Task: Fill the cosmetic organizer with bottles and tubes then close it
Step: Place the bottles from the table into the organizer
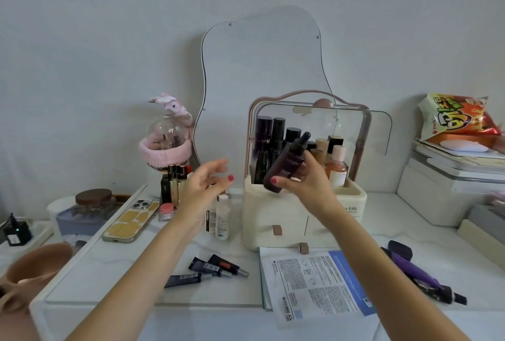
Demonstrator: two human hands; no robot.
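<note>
Right now the right hand (306,176) grips a dropper bottle (287,165) before the organizer (273,220); left hand (202,185) fingers spread, empty.

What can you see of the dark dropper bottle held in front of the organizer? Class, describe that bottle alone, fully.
The dropper bottle is dark purple-brown and glossy, perhaps glass, with a black dropper cap and pale lettering too blurred to read. It is tilted, cap up and to the right, base down-left. The right hand grips its lower body, thumb across the front. It hangs in the air before the open cosmetic organizer, not yet inside, and touches nothing else.
</note>
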